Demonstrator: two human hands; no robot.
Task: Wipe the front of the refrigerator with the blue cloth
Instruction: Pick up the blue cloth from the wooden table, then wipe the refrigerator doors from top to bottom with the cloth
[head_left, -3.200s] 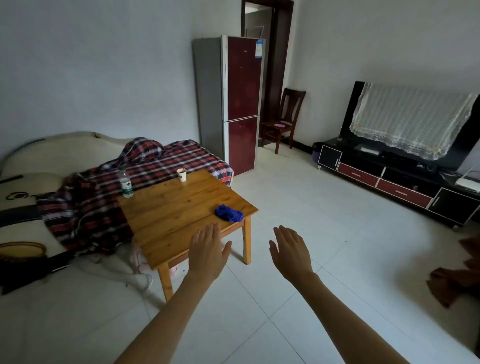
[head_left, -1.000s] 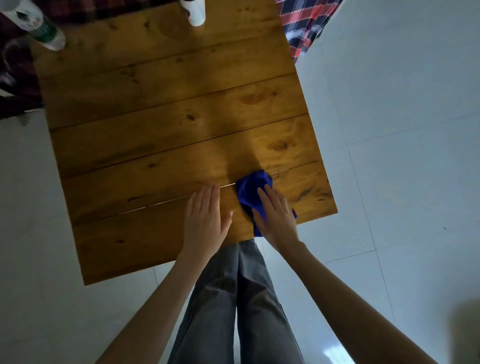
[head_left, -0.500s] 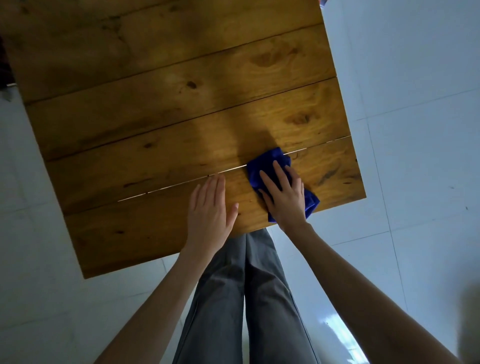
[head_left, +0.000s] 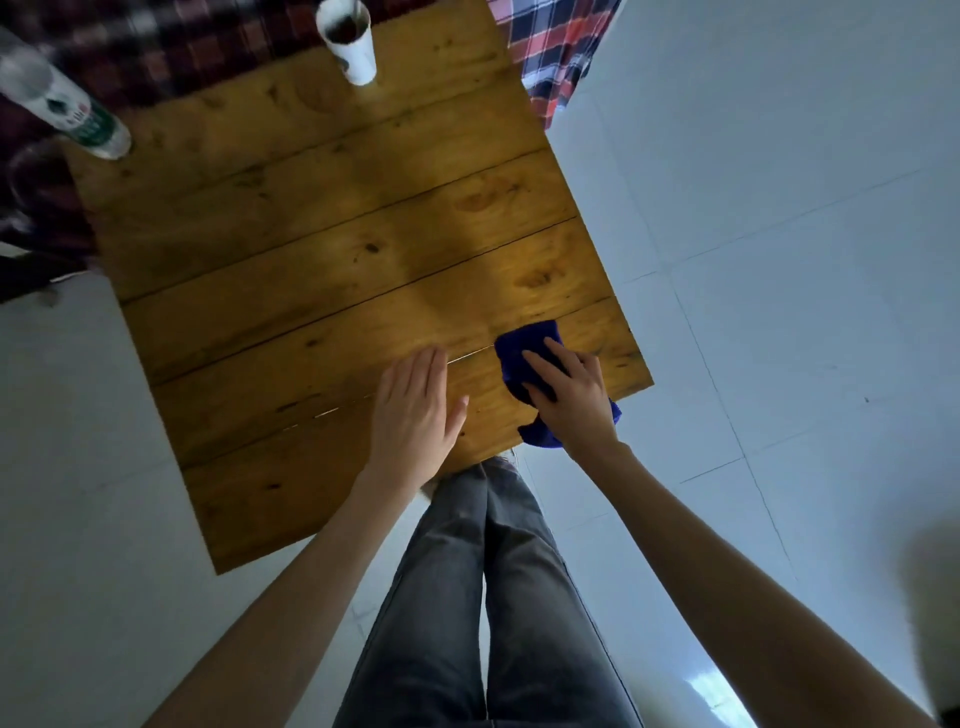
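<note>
The blue cloth lies bunched at the near right corner of the wooden table, part of it hanging past the edge. My right hand lies on top of it, its fingers curling into the fabric. My left hand rests flat on the planks just left of the cloth, fingers together and holding nothing. The refrigerator is out of view.
A white paper cup stands at the table's far edge and a plastic water bottle at its far left corner. A plaid blanket lies beyond. My grey trouser legs are below, with white floor tiles to the right.
My view has tilted up a little, bringing the cup and bottle back in. My right hand's fingers have curled tighter into the cloth. My left hand stays flat.
</note>
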